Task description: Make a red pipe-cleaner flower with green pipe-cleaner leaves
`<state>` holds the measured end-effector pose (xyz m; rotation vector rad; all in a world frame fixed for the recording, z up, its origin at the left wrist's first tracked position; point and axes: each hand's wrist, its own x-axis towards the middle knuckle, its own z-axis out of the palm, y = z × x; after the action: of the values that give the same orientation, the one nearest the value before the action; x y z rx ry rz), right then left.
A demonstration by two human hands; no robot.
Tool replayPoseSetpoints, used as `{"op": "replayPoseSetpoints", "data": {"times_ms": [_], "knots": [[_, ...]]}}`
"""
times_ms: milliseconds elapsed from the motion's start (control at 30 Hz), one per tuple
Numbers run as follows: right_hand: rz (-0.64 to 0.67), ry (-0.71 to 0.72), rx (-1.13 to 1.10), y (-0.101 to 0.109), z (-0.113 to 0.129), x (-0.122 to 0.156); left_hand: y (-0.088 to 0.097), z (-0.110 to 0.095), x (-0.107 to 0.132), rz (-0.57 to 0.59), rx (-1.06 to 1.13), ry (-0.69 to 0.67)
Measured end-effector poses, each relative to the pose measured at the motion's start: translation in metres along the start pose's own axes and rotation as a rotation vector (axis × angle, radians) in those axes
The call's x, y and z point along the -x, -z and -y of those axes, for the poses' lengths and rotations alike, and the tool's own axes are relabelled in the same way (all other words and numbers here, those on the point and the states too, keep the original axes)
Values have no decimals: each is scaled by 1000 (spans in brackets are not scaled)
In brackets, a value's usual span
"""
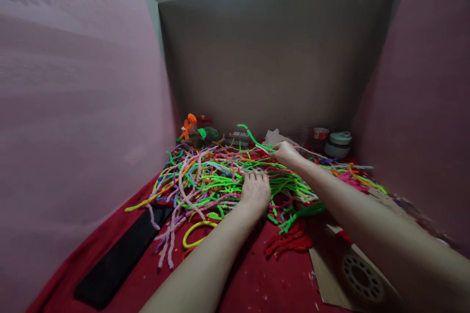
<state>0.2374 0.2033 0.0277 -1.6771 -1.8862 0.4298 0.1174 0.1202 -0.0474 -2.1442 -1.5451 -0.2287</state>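
Two hands: right hand (286, 153) pinches a green fuzzy stem (251, 135); left hand (256, 189) lies palm-down, grip unclear.
Green fuzzy stem: raised over the pile's far side.
Pile (220, 184): tangled; steady left pressure should limit snagging.

Can't see under the left hand (256, 188); its palm hides the stems (220, 184) there. Right hand (287, 153): fingertips too small to make out where they meet the green stem (253, 138). Both forearms run out of view, left at the bottom, right at the lower right corner.

Slab (119, 259): far end under stems. Yellow ring (184, 237): right side behind left forearm. Board (325, 279): partly under right forearm, bottom cut off.

At the back, print on the tin (320, 133) and box (239, 135) too small to read; pot (337, 145) dim, base unclear. Scraps on the cloth (253, 274) too tiny to identify. Clutter along the right wall (422, 107): smeared, no ID.
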Motion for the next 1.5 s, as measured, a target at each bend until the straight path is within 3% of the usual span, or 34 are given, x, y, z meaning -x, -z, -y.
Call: {"op": "replayPoseSetpoints", "data": {"times_ms": [333, 567, 667, 767, 867, 967, 1067, 1200, 1500], "knots": [[-142, -95, -223, 24, -17, -7, 1, -2, 1, -43, 11, 5], [-159, -130, -303, 35, -13, 16, 11, 1, -2, -99, 89, 70], [-81, -119, -265, 29, -10, 35, 27, 5, -10, -253, 405, 146], [-6, -91, -209, 18, -6, 54, 45, 7, -17, -351, 1013, 228], [41, -52, -193, 8, 0, 72, 61, 7, -18, -281, 1563, 325], [122, -7, -249, 6, 8, 93, 71, 9, -16, -221, 1910, 387], [221, 26, -474, 14, 13, 115, 77, 15, -14, -213, 2118, 380], [329, -60, -1049, 21, 11, 140, 81, 26, -11, -197, 2285, 427], [475, -187, -1207, 13, 8, 170, 72, 60, -6, -320, 2350, 628]]}}
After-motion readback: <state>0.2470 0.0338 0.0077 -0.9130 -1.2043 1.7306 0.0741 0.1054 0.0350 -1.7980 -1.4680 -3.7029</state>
